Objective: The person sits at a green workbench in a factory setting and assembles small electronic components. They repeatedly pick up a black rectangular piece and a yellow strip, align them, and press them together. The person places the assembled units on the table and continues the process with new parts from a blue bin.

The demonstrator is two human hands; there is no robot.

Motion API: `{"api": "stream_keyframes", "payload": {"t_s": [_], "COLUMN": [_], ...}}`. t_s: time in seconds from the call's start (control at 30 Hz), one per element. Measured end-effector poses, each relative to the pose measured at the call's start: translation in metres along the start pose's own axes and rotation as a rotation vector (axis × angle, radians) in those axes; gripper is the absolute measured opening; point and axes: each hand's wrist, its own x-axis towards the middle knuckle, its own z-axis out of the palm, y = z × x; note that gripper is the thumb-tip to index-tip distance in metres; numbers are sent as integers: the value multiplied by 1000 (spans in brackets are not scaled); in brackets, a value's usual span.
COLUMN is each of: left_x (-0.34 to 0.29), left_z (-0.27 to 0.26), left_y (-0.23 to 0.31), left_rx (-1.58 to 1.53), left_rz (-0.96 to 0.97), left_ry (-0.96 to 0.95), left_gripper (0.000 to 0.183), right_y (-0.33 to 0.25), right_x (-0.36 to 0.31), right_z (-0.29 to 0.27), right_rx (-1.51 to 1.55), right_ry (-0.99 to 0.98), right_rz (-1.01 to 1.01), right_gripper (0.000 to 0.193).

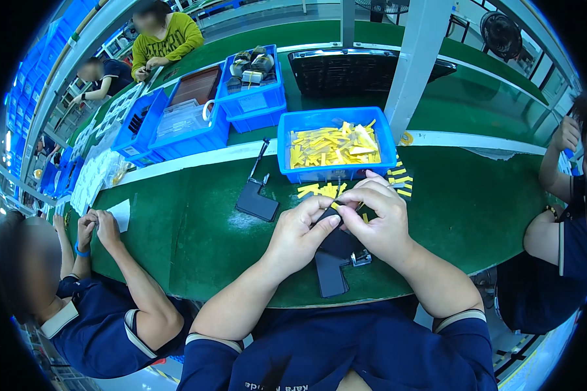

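My left hand (300,234) and my right hand (379,212) meet over the green table, fingertips close together. My left thumb and fingers grip a black part (339,241), mostly hidden under the hands. At its upper end a small yellow strip (336,206) shows between the fingertips, pinched by my right hand. Just below lies a flat black L-shaped piece (331,275) with a metal hinge (361,258). A similar black L-shaped piece (257,201), with a thin upright arm, rests left of my hands. Loose yellow strips (321,189) are scattered beyond my fingers.
Ahead stands a blue bin (284,146) filled with yellow strips. More blue bins (244,104) line the back left, near a black panel (342,72) and a white post (419,65). Co-workers sit at left (104,319) and right (548,260); others are farther off.
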Motion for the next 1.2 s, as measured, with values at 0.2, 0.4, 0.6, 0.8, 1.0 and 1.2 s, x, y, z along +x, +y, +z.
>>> {"api": "stream_keyframes", "payload": {"t_s": [0.2,0.4,0.6,0.8,1.0,1.2], "left_x": [-3,-3,-2,-2,2,-2], "left_z": [2,4,7,10,10,12], "left_y": [6,4,-8,-5,-10,-16], "left_rx": [204,20,-134,-250,-364,-15], "left_rz": [98,52,-25,-2,78,168], "left_ry": [9,74,118,91,154,219], "left_gripper": [24,24,26,24,25,29], "right_y": [1,-2,-12,-8,-17,-13], "right_x": [-2,3,2,8,-3,-4], "right_z": [0,-7,-10,-15,-2,-4], "right_rx": [-3,-7,-301,-230,-159,-137], "right_ry": [-46,-123,8,139,-1,38], "right_rz": [49,23,-284,-153,-231,-146], "right_gripper": [14,20,22,16,17,16]}}
